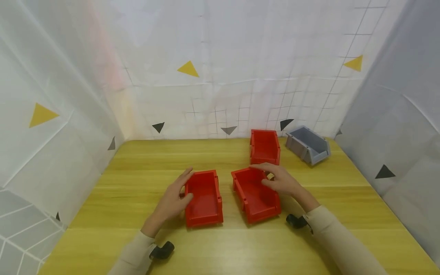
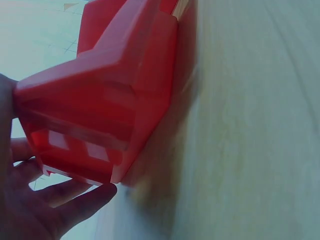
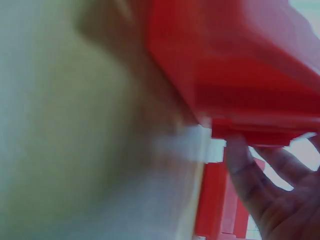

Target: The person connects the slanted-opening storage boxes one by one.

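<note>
Two red plastic bins stand side by side on the table, their low fronts toward me. The left bin (image 1: 204, 201) sits nearly straight; my left hand (image 1: 173, 199) holds its left side, thumb over the rim and fingers reaching along the outside to the back corner. In the left wrist view, the fingers (image 2: 82, 207) spread behind the bin wall. The right bin (image 1: 258, 200) is turned at an angle. My right hand (image 1: 284, 181) grips its right rear part, thumb over the side and fingers along the back rim. A fingertip touches that bin's edge in the right wrist view.
Behind the right bin stands another red bin (image 1: 264, 147), close to its back edge. A grey bin (image 1: 307, 144) sits angled at the back right of the wooden table (image 1: 144, 160). White sheets (image 1: 227, 49) with yellow and dark triangles hang around the table.
</note>
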A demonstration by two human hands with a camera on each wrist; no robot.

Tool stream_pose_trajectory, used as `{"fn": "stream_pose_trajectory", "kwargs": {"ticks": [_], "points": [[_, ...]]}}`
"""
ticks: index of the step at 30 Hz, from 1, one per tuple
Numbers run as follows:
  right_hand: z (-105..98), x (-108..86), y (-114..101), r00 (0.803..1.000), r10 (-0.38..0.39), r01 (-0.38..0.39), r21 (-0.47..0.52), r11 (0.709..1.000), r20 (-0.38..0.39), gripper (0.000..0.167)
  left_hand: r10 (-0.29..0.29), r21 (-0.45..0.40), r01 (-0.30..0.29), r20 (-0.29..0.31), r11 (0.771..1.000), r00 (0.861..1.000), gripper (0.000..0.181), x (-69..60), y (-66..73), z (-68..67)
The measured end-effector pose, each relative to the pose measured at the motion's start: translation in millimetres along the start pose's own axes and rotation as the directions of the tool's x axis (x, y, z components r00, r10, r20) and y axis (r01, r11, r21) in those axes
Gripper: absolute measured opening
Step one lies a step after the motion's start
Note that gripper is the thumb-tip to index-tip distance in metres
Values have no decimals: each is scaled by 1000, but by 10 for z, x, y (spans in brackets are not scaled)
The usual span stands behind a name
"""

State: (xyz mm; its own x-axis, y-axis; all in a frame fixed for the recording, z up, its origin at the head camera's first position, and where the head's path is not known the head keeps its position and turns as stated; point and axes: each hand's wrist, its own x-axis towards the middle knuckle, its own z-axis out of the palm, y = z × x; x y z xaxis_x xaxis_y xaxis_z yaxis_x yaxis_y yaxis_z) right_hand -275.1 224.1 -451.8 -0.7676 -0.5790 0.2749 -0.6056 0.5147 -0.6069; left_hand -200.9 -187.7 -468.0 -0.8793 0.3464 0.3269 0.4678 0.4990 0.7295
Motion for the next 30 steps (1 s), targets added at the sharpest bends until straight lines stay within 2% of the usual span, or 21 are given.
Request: {"fn": "stream_pose_trajectory", "kwargs": {"ticks": [8,13,21,30], "points": [[44,-21,-54,993,56,-55,10,998,-99,55,5,0,-5,-24,1000,1000,73,14,34,27],[0,-4,-140,983,109,-109,7,994,-150,54,-27,13,28,-23,1000,999,72,5,63,59],[-110,63,-361,972,137,-135,24,991,-192,54,-10,35,10,-12,999,1000,72,-1,127,135],[-100,89,-587,963,154,-149,40,988,-222,51,-19,13,19,-3,1000,1000,73,-9,224,230]]}}
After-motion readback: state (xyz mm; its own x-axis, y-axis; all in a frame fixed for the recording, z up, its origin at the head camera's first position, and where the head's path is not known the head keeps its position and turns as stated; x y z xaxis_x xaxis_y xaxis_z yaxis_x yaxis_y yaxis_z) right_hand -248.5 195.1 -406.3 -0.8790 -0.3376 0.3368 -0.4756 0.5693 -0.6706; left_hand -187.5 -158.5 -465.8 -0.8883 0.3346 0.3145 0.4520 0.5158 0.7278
